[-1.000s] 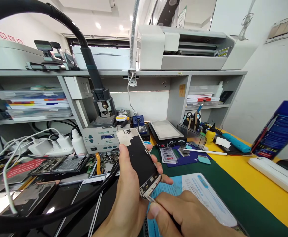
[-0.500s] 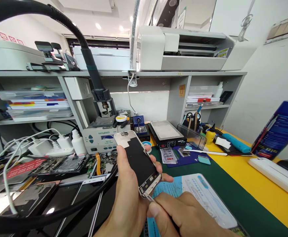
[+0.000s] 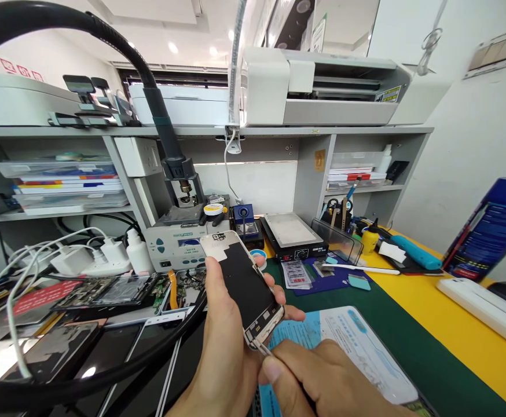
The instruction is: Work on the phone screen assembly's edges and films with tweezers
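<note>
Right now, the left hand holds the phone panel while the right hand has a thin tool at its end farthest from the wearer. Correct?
Not quite: the head view shows the thin tool in the right hand at the near end of the phone panel. The left hand does hold it.

Small round lamps (image 3: pixel 173 47) are shining from the pale ceiling (image 3: pixel 157 17), and bright, even light is falling on the left hand (image 3: pixel 220 347) and right hand (image 3: pixel 322 370). Shadow is dimming the space beneath the grey shelf (image 3: pixel 274 132). Glare is spotting a dark phone screen (image 3: pixel 114 341). Wide-angle distortion is stretching the blue container (image 3: pixel 491 226); small print on the card (image 3: pixel 352 347) is blurring.
</note>
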